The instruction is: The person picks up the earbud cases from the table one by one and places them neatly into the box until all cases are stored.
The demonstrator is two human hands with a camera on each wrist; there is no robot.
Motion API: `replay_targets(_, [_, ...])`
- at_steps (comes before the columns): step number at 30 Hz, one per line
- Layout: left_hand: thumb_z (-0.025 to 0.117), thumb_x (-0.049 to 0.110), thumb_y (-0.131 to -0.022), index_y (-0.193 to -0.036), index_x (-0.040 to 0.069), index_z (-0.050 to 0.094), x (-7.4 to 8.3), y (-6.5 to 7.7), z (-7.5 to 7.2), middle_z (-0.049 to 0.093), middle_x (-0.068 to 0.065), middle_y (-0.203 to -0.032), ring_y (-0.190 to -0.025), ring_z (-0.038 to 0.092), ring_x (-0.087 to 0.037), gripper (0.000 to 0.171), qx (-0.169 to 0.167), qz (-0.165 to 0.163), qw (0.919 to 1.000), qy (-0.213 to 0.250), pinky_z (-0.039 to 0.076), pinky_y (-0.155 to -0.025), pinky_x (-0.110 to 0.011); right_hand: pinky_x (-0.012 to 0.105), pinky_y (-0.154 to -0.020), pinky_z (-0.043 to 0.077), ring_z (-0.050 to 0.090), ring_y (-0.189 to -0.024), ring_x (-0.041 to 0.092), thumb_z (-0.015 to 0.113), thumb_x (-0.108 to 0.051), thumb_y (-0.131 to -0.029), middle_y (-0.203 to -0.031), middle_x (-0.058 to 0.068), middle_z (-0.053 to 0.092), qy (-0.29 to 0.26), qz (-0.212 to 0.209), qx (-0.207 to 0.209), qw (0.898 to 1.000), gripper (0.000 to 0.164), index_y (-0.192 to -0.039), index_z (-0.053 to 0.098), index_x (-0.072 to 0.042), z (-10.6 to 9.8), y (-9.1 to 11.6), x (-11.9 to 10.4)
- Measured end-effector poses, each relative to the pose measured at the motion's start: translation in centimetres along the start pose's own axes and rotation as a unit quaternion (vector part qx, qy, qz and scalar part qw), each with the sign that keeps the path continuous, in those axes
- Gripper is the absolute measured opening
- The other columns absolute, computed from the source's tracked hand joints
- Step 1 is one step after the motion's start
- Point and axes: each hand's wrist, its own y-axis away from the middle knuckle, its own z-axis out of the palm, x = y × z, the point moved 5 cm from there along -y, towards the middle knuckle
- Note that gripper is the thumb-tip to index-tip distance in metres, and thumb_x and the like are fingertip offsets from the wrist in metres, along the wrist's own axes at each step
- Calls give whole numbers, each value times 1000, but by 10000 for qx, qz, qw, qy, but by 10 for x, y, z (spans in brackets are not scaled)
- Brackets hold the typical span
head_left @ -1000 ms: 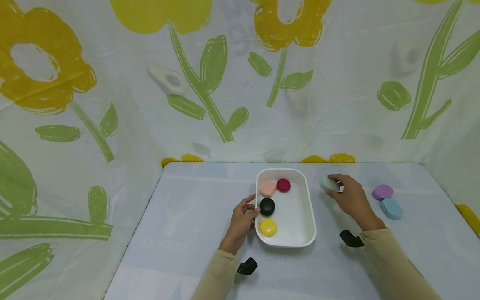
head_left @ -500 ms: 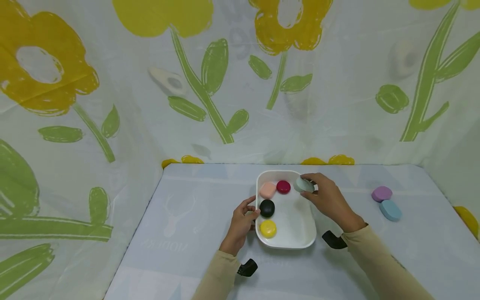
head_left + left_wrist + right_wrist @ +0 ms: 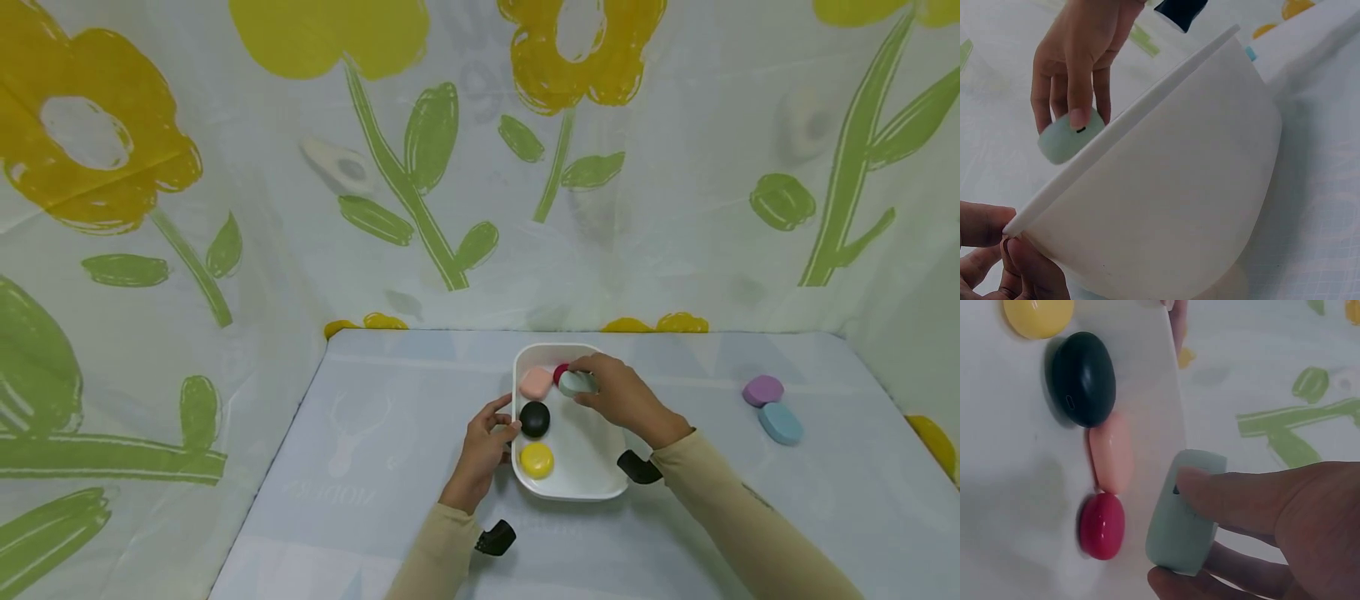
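Observation:
Over the white tub (image 3: 588,492), my right hand (image 3: 630,400) pinches a pale green rounded case (image 3: 576,384) between thumb and fingers. A small dark slot shows on its side in the left wrist view. Beneath it lies a glossy red rounded piece (image 3: 1102,526), partly hidden in the head view. Along the tub's left side sit a pink piece (image 3: 536,383), a black one (image 3: 535,419) and a yellow one (image 3: 537,460). My left hand (image 3: 480,450) grips the tub's left rim, thumb on one side and fingers on the other.
On the table (image 3: 390,433) to the right lie a purple piece (image 3: 763,390) and a blue piece (image 3: 781,423), touching or nearly so. A flower-printed cloth (image 3: 480,167) hangs behind the table and down its left side.
My right hand has carried the pale green case leftward from the table beside the tub, across the rim to above the red piece. The left hand keeps its hold on the rim.

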Motion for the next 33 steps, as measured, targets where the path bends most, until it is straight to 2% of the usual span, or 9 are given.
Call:
replay_targets(4, [65, 7, -104, -155, 6, 52, 0, 0, 0, 57, -9, -111, -64, 53, -15, 53, 4, 1, 10000, 7, 51, -57, -25, 55, -101, 54, 63, -109, 35, 85, 0, -88, -121, 18, 68, 109, -29, -192, 9998, 41, -127, 71, 2, 7, -5, -1])
replay_targets(8, [65, 7, -104, -155, 6, 52, -1, 0, 0, 57, -9, -110, -65, 54, -15, 53, 2, -13, 10000, 16, 51, -57, -25, 53, -100, 55, 63, -108, 33, 86, 0, -86, -118, 15, 68, 198, -41, -291, 9994, 39, -123, 73, 1, 13, -10, -2])
replay_targets(14, [65, 7, -104, -155, 6, 52, 0, 0, 0, 57, -9, -110, -77, 57, -18, 53, -18, 9, 10000, 8, 51, -58, -25, 50, -100, 55, 64, -108, 31, 86, 0, -86, -115, 14, 69, 356, -110, -344, 9987, 37, -121, 74, 1, 17, -16, -2])
replay_targets(25, [67, 9, -104, -155, 7, 53, 0, -2, 0, 57, -7, -109, -63, 50, -13, 53, 21, -15, 10000, -65, 49, -57, -25, 49, -97, 56, 65, -103, 30, 86, 1, -85, -110, 14, 70, 532, -342, -245, 9977, 37, -120, 73, 3, 20, -18, 1])
replay_targets(29, [67, 8, -104, -155, 8, 53, -1, -2, 0, 57, -7, -109, -59, 48, -12, 53, 33, -62, 10000, -35, 49, -57, -25, 50, -99, 56, 66, -107, 35, 82, 2, -89, -114, 18, 69, 426, -301, -201, 9984, 36, -123, 71, 5, 19, -16, 1])
replay_targets(33, [66, 8, -104, -155, 7, 53, -1, -1, 1, 57, -7, -109, -63, 51, -14, 52, 15, -64, 10000, -32, 50, -57, -25, 53, -101, 56, 65, -113, 40, 79, 3, -92, -122, 19, 69, 225, -235, 10, 9995, 37, -127, 70, 4, 12, -6, 3])
